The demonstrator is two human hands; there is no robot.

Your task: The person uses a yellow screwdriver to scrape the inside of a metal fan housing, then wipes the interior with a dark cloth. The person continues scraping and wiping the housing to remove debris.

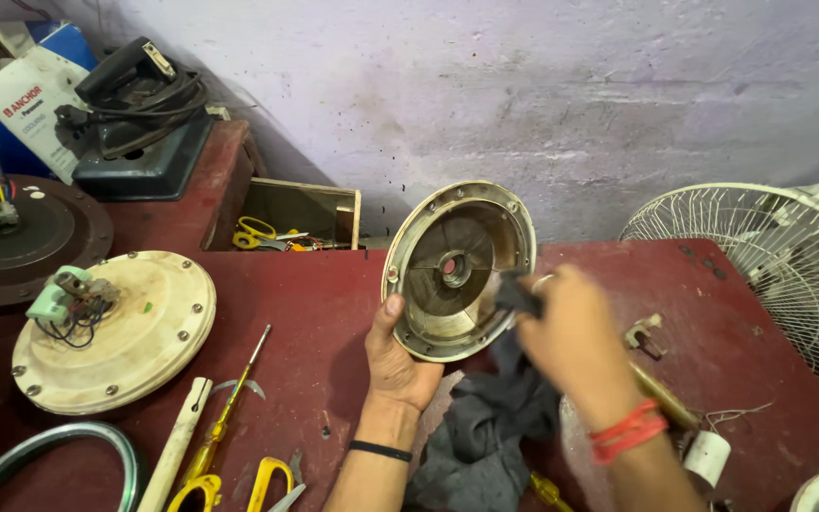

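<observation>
Workbench (334,313) is covered left to right with a cream motor housing (114,332), a screwdriver (229,408) and yellow scissors (239,484). Left hand (398,365) is closed on the lower rim of the round metal cover (457,270), thumb laid up its left edge; cover is held tilted up off the bench, hollow side toward the camera, at centre frame. Right hand (566,332) is closed on a dark rag (485,417), which is pressed against the cover's right inner edge while the rest hangs down to the bench. Step in hand is judged to be wiping the inside of the cover. Next move likely calls for the cover to be turned in the left grip so unwiped sections are brought under the rag. A brass rod (661,393) and a fan guard (760,265) are seen at right, apart from both hands.
</observation>
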